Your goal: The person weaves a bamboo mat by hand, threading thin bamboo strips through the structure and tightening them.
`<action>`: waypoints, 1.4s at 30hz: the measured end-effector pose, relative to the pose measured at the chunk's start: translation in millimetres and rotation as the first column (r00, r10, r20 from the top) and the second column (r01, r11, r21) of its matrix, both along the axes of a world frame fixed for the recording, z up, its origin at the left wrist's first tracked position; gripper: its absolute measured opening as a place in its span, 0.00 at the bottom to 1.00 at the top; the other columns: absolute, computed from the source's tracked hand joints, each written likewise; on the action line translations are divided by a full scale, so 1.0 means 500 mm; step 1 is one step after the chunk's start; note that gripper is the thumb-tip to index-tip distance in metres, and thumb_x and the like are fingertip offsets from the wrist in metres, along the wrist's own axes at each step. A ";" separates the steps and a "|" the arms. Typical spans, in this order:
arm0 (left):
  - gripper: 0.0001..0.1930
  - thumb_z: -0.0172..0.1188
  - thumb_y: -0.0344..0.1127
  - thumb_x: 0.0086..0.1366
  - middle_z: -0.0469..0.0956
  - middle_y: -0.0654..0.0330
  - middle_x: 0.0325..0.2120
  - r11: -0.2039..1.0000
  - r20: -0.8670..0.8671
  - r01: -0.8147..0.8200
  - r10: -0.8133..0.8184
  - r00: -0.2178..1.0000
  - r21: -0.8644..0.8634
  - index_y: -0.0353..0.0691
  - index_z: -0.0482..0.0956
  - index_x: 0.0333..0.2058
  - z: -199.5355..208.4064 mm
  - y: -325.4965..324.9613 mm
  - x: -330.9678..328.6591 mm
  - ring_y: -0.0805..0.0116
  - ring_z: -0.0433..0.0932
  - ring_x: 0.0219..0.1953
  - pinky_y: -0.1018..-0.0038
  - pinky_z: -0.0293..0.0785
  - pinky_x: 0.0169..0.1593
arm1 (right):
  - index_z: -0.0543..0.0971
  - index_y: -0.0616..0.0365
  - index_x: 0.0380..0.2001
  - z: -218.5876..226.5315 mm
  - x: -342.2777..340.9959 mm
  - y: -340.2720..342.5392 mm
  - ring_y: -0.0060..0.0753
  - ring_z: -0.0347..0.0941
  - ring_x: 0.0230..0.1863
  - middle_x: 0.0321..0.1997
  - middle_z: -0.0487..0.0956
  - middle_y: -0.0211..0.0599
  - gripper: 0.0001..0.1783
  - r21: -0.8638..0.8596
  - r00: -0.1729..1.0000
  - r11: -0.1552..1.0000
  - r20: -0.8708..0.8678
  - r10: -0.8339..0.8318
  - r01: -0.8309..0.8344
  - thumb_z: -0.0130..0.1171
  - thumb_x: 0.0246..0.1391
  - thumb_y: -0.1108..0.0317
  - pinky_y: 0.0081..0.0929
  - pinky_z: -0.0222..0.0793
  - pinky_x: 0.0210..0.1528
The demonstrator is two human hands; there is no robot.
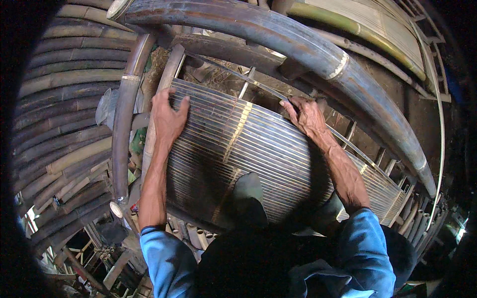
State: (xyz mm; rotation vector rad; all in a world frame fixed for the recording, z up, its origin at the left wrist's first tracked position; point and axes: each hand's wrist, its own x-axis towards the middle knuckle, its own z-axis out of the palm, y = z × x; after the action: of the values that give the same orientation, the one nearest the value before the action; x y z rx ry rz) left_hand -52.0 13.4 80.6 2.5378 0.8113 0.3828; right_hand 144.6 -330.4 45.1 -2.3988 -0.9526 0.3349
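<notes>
A panel of narrow dark bamboo slats, with thin light gaps between them, lies in front of me. My left hand is at the panel's far left corner, beside a wooden side rail. Its thumb and fingers are spread, with nothing visible between them. Beyond the slats, a long thin bamboo strip runs slantwise from upper left to lower right, over light crosspieces. My right hand is closed around this strip near its middle; the fingertips are partly hidden.
A thick bamboo pole arches across the far side. Another bamboo post stands left of the panel, before a wall of stacked bamboo. A grey rounded shape rests over the panel's near part. Pale slatted panels lie at far right.
</notes>
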 end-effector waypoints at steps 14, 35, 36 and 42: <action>0.22 0.59 0.50 0.64 0.76 0.44 0.39 0.892 0.033 0.347 -0.372 0.928 0.291 0.30 0.80 0.36 -0.119 -0.072 0.265 0.46 0.71 0.45 0.53 0.61 0.58 | 0.83 0.62 0.33 0.039 -0.005 0.001 0.60 0.80 0.31 0.31 0.81 0.56 0.22 -0.017 0.998 1.000 -0.069 -0.011 0.010 0.58 0.65 0.50 0.47 0.75 0.35; 0.18 0.61 0.39 0.64 0.69 0.44 0.50 0.949 0.236 0.268 -0.302 0.924 0.167 0.34 0.74 0.48 -0.142 -0.163 0.148 0.41 0.66 0.59 0.38 0.50 0.67 | 0.84 0.58 0.32 0.041 -0.089 0.012 0.56 0.79 0.27 0.28 0.81 0.51 0.18 0.032 0.998 0.999 -0.068 -0.012 0.015 0.58 0.63 0.54 0.48 0.75 0.31; 0.20 0.62 0.39 0.63 0.69 0.44 0.50 0.951 0.249 0.261 -0.297 0.922 0.168 0.33 0.74 0.49 -0.142 -0.164 0.146 0.41 0.65 0.59 0.39 0.50 0.67 | 0.84 0.58 0.31 0.038 -0.085 0.012 0.56 0.79 0.28 0.29 0.81 0.51 0.18 0.095 0.999 0.994 -0.023 -0.048 0.050 0.58 0.62 0.54 0.48 0.75 0.30; 0.27 0.68 0.40 0.57 0.70 0.45 0.50 0.955 0.335 0.202 -0.266 0.904 0.216 0.34 0.74 0.52 -0.143 -0.168 0.117 0.42 0.67 0.56 0.44 0.57 0.64 | 0.87 0.55 0.31 0.033 -0.061 0.005 0.51 0.77 0.31 0.27 0.81 0.48 0.20 -0.025 0.979 0.999 0.200 -0.026 0.032 0.59 0.60 0.49 0.44 0.71 0.44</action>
State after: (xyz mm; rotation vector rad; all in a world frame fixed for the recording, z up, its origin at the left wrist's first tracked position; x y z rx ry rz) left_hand 6.7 -70.6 9.0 2.5707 0.3392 0.8419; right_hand 114.3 -328.1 61.9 -2.5048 -1.0050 0.0976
